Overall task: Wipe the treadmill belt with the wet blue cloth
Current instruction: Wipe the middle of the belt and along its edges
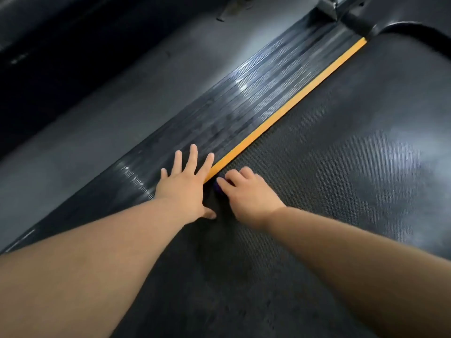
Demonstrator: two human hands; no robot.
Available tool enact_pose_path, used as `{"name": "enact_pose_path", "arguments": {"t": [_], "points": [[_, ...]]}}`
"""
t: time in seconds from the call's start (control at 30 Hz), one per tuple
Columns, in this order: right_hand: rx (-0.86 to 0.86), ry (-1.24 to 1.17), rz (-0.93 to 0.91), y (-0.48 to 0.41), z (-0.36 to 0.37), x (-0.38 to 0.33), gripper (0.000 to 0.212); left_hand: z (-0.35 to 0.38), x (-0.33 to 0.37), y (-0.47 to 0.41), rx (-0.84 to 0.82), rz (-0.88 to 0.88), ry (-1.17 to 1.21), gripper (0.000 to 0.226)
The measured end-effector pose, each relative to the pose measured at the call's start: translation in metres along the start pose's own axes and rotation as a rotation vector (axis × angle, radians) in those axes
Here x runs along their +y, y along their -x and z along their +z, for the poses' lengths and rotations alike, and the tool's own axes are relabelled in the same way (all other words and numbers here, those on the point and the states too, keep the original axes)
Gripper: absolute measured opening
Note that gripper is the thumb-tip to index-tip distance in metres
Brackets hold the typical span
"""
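The dark textured treadmill belt [329, 179] fills the right and lower part of the head view. My right hand [246, 191] presses on its left edge, fingers curled over a small blue cloth [217, 187]; only a sliver of the cloth shows under the fingertips. My left hand [185, 184] lies flat with its fingers spread on the ribbed black side rail [244, 101], its thumb reaching onto the belt. An orange strip [288, 111] runs between rail and belt, ending between my two hands.
Grey floor [109, 98] lies left of the rail. The treadmill's front housing and a metal upright base [341, 8] sit at the top right. A wet sheen shows on the belt at the right [390, 152].
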State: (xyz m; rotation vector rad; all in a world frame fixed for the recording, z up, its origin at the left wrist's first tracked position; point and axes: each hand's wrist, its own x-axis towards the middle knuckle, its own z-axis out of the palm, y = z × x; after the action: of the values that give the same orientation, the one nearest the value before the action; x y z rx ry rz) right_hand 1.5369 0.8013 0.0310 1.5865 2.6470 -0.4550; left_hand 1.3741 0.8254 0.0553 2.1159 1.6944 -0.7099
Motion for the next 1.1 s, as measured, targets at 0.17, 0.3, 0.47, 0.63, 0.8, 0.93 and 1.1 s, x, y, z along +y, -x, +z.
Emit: {"name": "enact_pose_path", "arguments": {"t": [0.17,0.3,0.47,0.63,0.8,0.93,1.1], "points": [[0.084,-0.054,0.628,-0.005,-0.025,0.068,0.054,-0.011,-0.002,-0.005,0.021,0.096,-0.179,0.134],[0.035,-0.117,0.573,0.008,-0.012,0.025,0.068,-0.012,0.002,-0.013,0.041,0.229,-0.179,0.134],[-0.121,0.014,0.287,0.033,-0.019,0.016,0.069,-0.016,0.001,-0.014,0.035,0.272,-0.264,0.134],[0.054,-0.074,0.696,0.011,-0.037,0.062,0.053,-0.007,0.001,-0.020,0.057,0.272,-0.281,0.136],[0.189,-0.148,0.763,0.003,-0.002,0.002,0.042,-0.002,-0.001,-0.023,0.115,0.295,-0.295,0.136],[0.118,-0.127,0.471,0.029,0.015,-0.034,0.045,0.001,-0.001,-0.025,0.103,0.280,-0.298,0.137],[0.252,-0.118,0.748,0.033,0.004,0.012,0.042,-0.001,0.002,-0.025,0.088,0.275,-0.290,0.138]]}}
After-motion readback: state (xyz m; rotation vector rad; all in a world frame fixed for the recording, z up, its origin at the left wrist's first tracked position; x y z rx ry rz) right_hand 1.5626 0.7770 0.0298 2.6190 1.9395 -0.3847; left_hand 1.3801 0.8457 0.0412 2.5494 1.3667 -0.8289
